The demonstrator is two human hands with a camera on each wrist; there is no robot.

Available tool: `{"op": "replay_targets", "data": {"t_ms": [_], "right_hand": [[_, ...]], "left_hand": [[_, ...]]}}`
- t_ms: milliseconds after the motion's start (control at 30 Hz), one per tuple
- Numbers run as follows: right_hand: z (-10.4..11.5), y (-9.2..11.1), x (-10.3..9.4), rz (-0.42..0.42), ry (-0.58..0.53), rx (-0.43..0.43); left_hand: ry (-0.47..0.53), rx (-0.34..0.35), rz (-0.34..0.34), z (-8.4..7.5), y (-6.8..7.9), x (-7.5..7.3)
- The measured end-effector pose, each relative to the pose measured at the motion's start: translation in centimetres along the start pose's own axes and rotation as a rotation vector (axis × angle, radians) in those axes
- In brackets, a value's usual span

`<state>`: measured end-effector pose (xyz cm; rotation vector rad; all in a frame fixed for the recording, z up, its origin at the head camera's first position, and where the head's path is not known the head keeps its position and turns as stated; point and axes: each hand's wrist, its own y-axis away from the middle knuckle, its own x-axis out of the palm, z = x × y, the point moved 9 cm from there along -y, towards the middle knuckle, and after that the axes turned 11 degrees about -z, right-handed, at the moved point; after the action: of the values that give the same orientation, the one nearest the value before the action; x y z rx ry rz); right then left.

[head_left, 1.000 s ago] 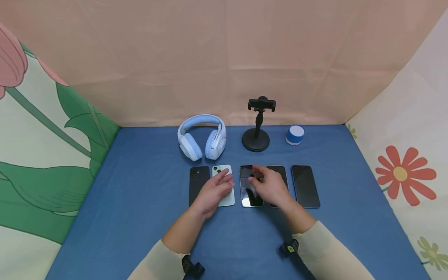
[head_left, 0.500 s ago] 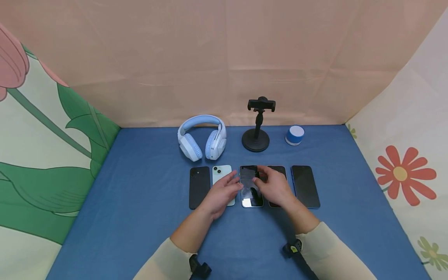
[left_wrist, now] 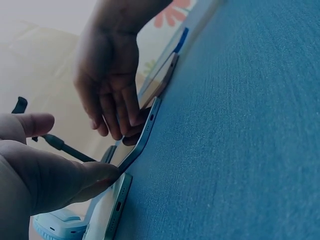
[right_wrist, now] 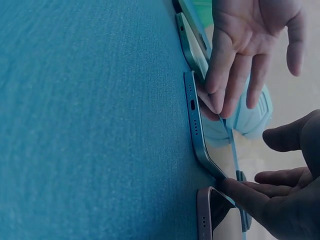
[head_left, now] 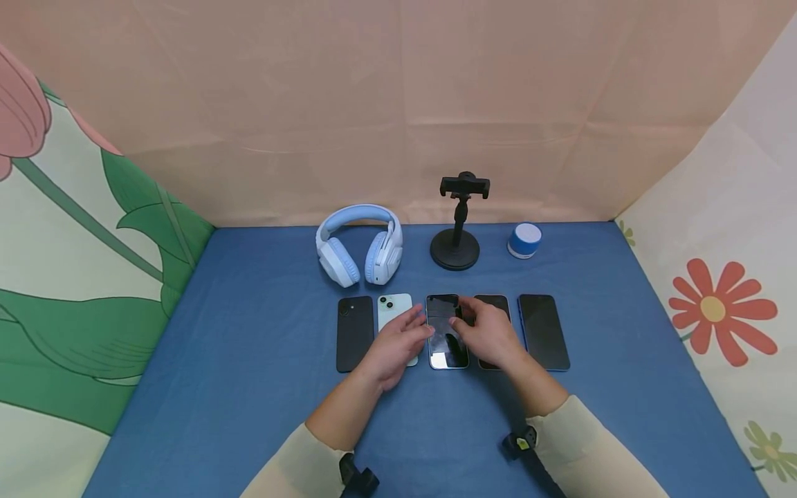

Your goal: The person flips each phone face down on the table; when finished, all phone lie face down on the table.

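Observation:
Several phones lie flat in a row. The middle one, a phone with a dark glossy screen [head_left: 445, 340], has a hand at each long edge. My left hand [head_left: 394, 349] reaches over a mint-green phone [head_left: 394, 302], its fingertips at the middle phone's left edge. At the right edge are the fingers of my right hand [head_left: 488, 335], partly covering another dark-screened phone [head_left: 501, 302]. Both wrist views show extended fingers and thumbs held apart. In the right wrist view, a finger of my right hand [right_wrist: 280, 200] meets the side of the middle phone [right_wrist: 196, 125].
A black phone [head_left: 354, 335] ends the row at left, a dark phone [head_left: 544, 332] at right. Behind stand light-blue headphones [head_left: 386, 257], a black phone stand [head_left: 456, 252] and a small blue-and-white round container [head_left: 525, 240]. Blue cloth [head_left: 249, 332] covers the table.
My left hand has moved right, from over the mint-green phone to the middle phone's left edge. My right hand has shifted slightly right, off its screen. The phones have not moved.

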<state>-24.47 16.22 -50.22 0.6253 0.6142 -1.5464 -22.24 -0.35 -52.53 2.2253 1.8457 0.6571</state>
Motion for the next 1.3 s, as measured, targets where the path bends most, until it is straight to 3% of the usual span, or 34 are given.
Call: {"op": "replay_targets", "data": {"t_ms": [467, 633, 1100, 1300], "right_hand": [[-0.3, -0.1, 0.2, 0.029, -0.041, 0.044], [-0.1, 0.0, 0.3, 0.05, -0.064, 0.047], [0.5, 0.1, 0.9, 0.071, -0.127, 0.072], [0.5, 0.2, 1.4, 0.085, -0.223, 0.11]], "left_hand": [[-0.007, 0.04, -0.046, -0.7, -0.1, -0.3], [0.034, 0.027, -0.062, -1.0, -0.1, -0.3], [0.157, 0.019, -0.025, -2.2, -0.1, 0.2], [0.194, 0.035, 0.022, -2.4, -0.1, 0.6]]}}
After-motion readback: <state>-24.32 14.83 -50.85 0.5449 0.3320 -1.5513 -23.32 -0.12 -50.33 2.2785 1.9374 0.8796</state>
